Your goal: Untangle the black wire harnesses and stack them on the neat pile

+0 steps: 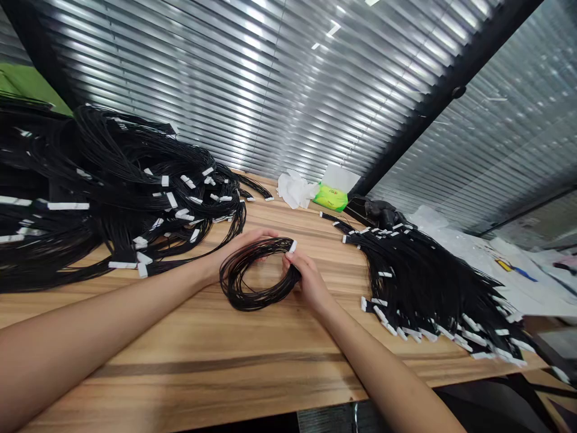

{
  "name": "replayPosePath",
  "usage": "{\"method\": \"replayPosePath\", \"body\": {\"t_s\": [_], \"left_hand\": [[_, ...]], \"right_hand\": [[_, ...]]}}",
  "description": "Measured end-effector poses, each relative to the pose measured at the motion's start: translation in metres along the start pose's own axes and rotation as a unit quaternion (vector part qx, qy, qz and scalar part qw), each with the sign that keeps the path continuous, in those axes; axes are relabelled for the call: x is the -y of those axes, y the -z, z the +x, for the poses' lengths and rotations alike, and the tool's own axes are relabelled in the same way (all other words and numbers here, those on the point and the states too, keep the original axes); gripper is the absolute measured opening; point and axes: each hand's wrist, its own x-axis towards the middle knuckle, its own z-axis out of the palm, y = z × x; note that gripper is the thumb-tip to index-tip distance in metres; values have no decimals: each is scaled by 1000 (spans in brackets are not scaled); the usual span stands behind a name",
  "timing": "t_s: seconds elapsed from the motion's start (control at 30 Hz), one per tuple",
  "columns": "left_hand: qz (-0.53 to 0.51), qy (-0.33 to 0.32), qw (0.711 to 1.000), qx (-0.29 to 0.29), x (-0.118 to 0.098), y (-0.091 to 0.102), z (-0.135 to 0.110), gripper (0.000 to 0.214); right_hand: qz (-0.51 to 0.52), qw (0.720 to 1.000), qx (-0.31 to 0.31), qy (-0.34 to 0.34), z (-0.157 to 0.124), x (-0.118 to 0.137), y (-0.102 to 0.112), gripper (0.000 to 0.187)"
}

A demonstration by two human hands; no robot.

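Note:
A loop of thin black wire, a coiled wire harness (241, 291), is held between my two hands over the wooden table. My left hand (238, 243) is at the coil's far left side, partly behind the strands, with one finger stretched along the top and others passing around the wires. At the coil's right side, my right hand (309, 273) grips the bundle, its thumb and fingers closed just below a white connector (293, 246). Some fingertips of both hands are hidden by the wires.
A large heap of black wire harnesses (112, 174) with white connectors covers the left. Another spread-out pile (419, 276) lies right. At the back are crumpled white tissue (297, 189) and a green tissue pack (331, 197), near metallic blinds (225, 78). Pliers (516, 267) rest far right.

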Motion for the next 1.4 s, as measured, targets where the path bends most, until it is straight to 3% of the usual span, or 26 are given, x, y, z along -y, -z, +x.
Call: {"method": "replayPosePath", "body": {"t_s": [0.1,0.23,0.43,0.63,0.97,1.17,1.23,1.3,1.4], "left_hand": [[68,6,998,9,2,-1,-1,44],[147,-28,988,-28,8,-4,0,45],[177,-26,981,-70,9,-6,-1,37],[168,-6,984,-60,7,-4,-1,39],[198,-35,979,-36,8,-7,-5,38],[164,-25,986,-31,8,-9,-6,35],[105,-28,992,-56,6,-9,-5,40],[12,-16,997,-77,4,-9,-2,51],[-74,28,997,-17,5,-9,-1,69]], "right_hand": [[-6,1000,-25,2,0,-1,-1,37],[-28,997,-56,35,-2,-2,-4,38],[-73,994,-59,63,-8,-2,-8,40],[-162,978,-69,113,-11,3,-8,36],[-125,985,-66,100,-10,-3,-4,35],[-76,991,-76,82,-11,-4,-7,32],[-32,991,-100,78,-8,-4,-6,33],[32,984,-162,70,-3,-2,-4,33],[140,947,-281,63,5,1,5,27]]}}
